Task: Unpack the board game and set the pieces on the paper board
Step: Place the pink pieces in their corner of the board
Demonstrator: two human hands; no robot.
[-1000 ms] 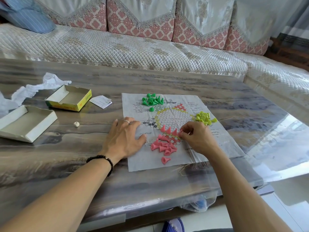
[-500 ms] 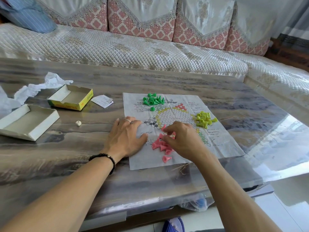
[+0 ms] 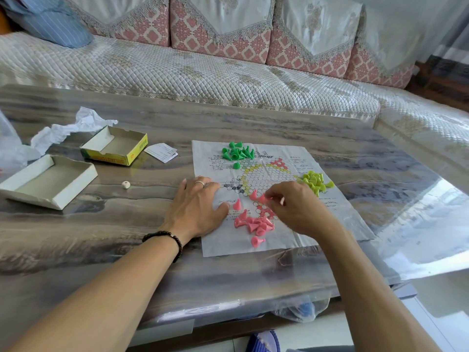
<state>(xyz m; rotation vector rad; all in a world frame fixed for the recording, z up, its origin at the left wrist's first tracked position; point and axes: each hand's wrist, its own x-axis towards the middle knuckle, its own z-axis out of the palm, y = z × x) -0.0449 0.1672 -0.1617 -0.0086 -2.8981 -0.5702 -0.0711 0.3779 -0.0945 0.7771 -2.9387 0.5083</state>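
**Pink cones going onto a flimsy sheet**

The right hand (image 3: 294, 208) hovers over the pink corner of the creased paper board (image 3: 279, 240), its thumb and fingers pinched together on a small pink plastic cone (image 3: 262, 198) beside another cone standing upright there. The left hand (image 3: 196, 207) lies flat, fingers straight and slightly spread, pressing the sheet's left edge to the glossy marbled table (image 3: 101, 237). A loose heap of pink cones (image 3: 255, 224) waits just below, green cones (image 3: 237, 152) and yellow-green cones (image 3: 316, 182) sit piled at other corners. The risk appears to be the sheet: its folds could tip narrow cones, and the right wrist, passing close above the heap, might scatter it.
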